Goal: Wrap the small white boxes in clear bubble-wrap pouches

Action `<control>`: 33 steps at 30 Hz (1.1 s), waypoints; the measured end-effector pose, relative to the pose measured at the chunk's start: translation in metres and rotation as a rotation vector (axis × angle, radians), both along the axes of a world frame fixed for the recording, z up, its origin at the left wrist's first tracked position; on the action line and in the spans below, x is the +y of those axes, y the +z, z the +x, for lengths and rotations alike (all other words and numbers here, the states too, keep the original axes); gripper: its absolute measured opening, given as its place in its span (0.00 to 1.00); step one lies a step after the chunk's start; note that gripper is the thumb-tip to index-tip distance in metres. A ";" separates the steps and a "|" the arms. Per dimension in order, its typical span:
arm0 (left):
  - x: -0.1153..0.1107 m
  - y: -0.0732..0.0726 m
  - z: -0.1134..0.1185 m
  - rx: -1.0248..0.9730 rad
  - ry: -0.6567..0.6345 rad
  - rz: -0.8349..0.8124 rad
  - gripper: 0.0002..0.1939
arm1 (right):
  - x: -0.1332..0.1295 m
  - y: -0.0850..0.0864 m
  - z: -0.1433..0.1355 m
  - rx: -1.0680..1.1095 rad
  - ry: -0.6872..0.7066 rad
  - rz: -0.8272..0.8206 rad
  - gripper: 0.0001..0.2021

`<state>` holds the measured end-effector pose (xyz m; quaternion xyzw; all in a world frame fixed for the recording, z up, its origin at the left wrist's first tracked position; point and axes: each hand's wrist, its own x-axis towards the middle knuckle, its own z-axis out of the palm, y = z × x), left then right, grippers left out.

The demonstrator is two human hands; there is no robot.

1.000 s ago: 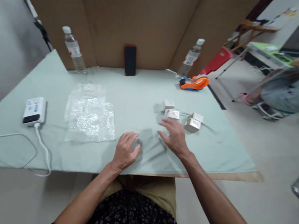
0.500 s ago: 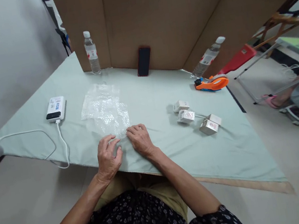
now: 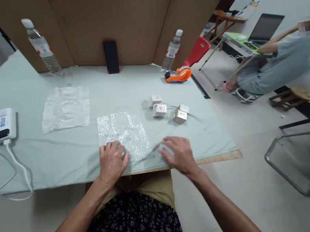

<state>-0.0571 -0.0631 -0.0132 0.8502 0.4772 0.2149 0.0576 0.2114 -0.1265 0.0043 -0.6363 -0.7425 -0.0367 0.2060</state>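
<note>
Observed a tabletop covered in pale green cloth (image 3: 109, 94). Found a clear, squarish bubble-wrap sheet (image 3: 124, 127) flat near its front edge. Located left hand (image 3: 112, 161) over the sheet's near left corner with curled fingers; cannot tell if gripping. Located right hand (image 3: 180, 152) just beside it with parted fingers. Noted four small white cuboid boxes (image 3: 160, 110) beyond.

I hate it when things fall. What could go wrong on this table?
The nearer bubble-wrap sheet lies by the left hand, close to the table's front edge, so it might slide off. The white cable dangles over that edge; a snag could tug the white power bank.
</note>
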 end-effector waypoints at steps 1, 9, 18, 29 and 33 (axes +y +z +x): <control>-0.001 -0.002 0.000 0.014 -0.002 0.012 0.07 | 0.008 0.001 0.018 0.009 -0.123 0.041 0.13; -0.003 -0.015 -0.012 -0.105 -0.097 0.051 0.08 | 0.090 -0.003 0.093 -0.090 -0.516 -0.094 0.23; 0.005 -0.011 -0.031 -0.132 -0.259 -0.043 0.06 | 0.089 -0.009 0.103 -0.044 -0.600 -0.159 0.24; 0.020 -0.015 -0.029 -0.154 -0.366 -0.110 0.05 | 0.085 -0.001 0.089 0.029 -0.641 -0.152 0.21; 0.018 -0.009 -0.030 -0.174 -0.369 -0.079 0.05 | 0.075 0.012 0.080 0.239 -0.559 -0.129 0.19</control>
